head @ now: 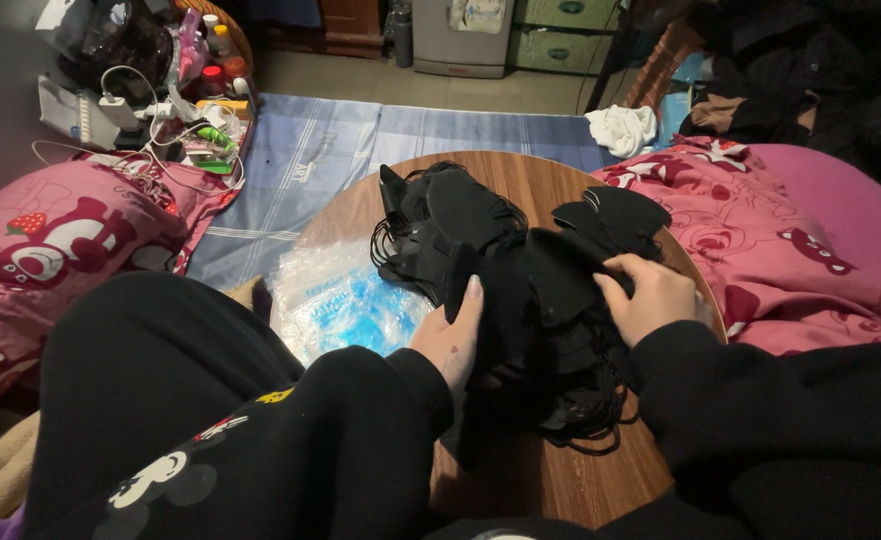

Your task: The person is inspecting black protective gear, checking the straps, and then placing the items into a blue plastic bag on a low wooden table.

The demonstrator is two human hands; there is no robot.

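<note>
A big heap of black face masks (520,270) with thin black ear loops lies on a round wooden table (550,480). The person's left hand (452,335) rests flat against the left side of the heap, its fingers (471,300) straight and pressed together. The right hand (652,296) sits on the right side, its fingers (625,268) curled and pinching the edge of some masks. Clear blue plastic bags (345,300) lie on the table just beside the left hand. Pink blankets (60,235) lie on both sides.
</note>
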